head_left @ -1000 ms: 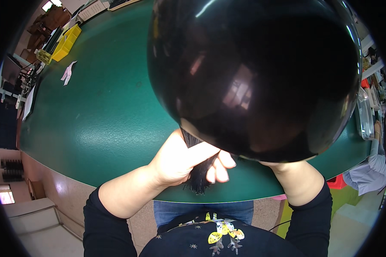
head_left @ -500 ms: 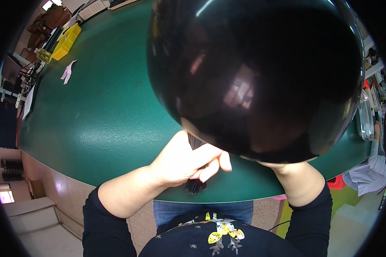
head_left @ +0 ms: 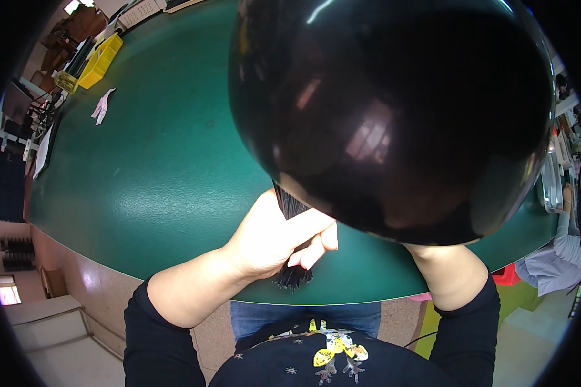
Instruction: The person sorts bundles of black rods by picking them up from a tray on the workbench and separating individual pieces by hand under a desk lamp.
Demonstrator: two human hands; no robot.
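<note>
A large, glossy black rounded dome (head_left: 394,122) fills the upper right and hides part of what lies below it. My left hand (head_left: 281,235) is closed around a bundle of thin black strands (head_left: 294,277), just below the dome's lower left edge. The loose ends fan out beneath my curled fingers. More of the strands show above my thumb, running up under the dome. My right hand (head_left: 426,250) reaches up behind the dome's lower edge. Only the wrist side of it shows, and its fingers are hidden.
Under my hands lies a green tabletop (head_left: 155,155) with a curved near edge. A yellow bin (head_left: 101,61) and a pinkish paper scrap (head_left: 102,106) sit at the far left. On the right are a clear plastic tray (head_left: 551,177) and another person's sleeve (head_left: 567,242).
The black dome has shifted slightly to the right in the picture. My left hand has tilted a little, and the strands above its thumb show more. My right wrist has barely moved.
</note>
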